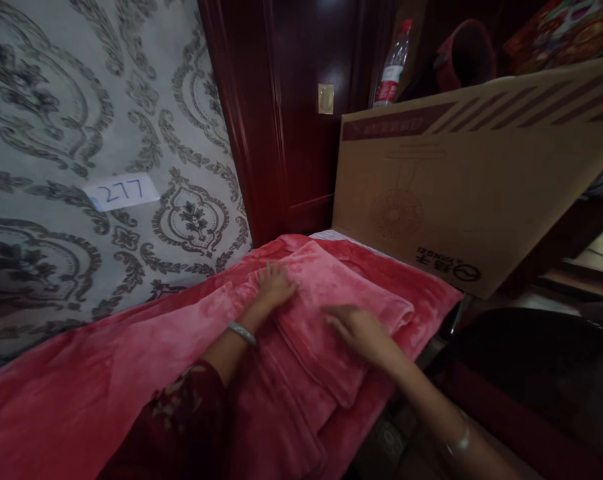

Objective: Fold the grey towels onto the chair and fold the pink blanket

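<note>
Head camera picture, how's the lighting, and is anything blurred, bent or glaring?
Head view: dim overall, the lower right corner almost black; the pink blanket and the wallpaper catch the most light. A small glare spot sits on the dark wooden door. Wide-angle distortion tilts the cardboard box and the door frame. The right hand is slightly smeared; the left hand is sharper.

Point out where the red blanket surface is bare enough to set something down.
Free: the flat red plush blanket stretching left of the left hand, below the patterned wall. Crowded: the folded pink cloth under both hands, right hand, against the brown cardboard box.
</note>
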